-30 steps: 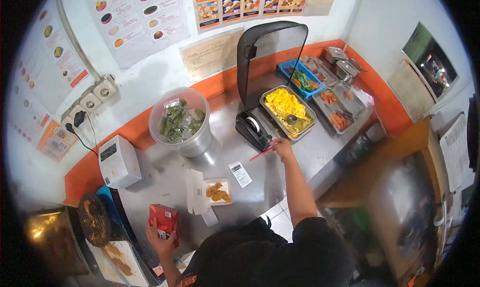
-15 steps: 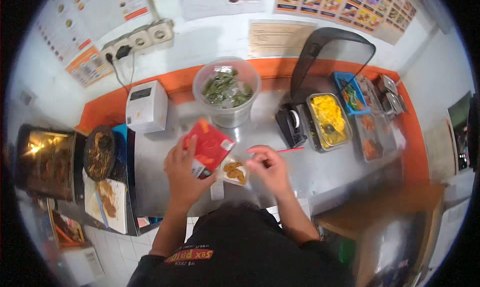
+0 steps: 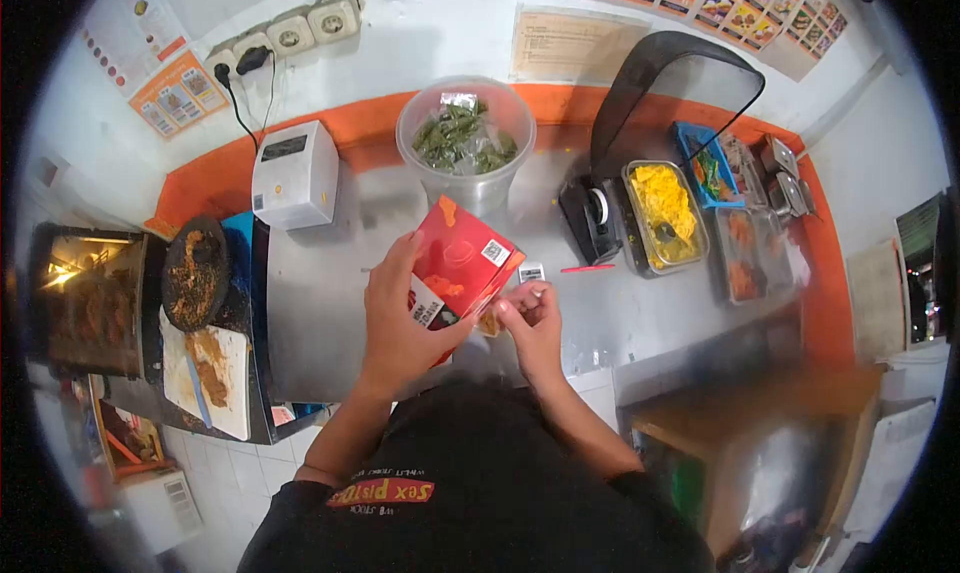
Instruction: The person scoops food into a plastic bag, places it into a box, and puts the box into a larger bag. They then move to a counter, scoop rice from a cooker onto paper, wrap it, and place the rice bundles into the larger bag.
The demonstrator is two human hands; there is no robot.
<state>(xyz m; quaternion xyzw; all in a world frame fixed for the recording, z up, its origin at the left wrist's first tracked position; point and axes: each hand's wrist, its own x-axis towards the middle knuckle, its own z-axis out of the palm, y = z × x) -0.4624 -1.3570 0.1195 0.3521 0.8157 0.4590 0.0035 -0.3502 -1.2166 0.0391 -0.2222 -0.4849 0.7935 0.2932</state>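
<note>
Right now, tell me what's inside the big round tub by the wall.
The tub holds leafy greens, some under clear plastic, with a white label near the back. Whatever lies beneath the top layer is covered.

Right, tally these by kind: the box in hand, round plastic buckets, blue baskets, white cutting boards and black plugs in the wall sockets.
Red printed cardboard box: 1
Large round translucent plastic bucket: 1
Blue plastic basket: 1
White rectangular cutting board: 1
Black electrical plugs: 2
Total: 6
</note>
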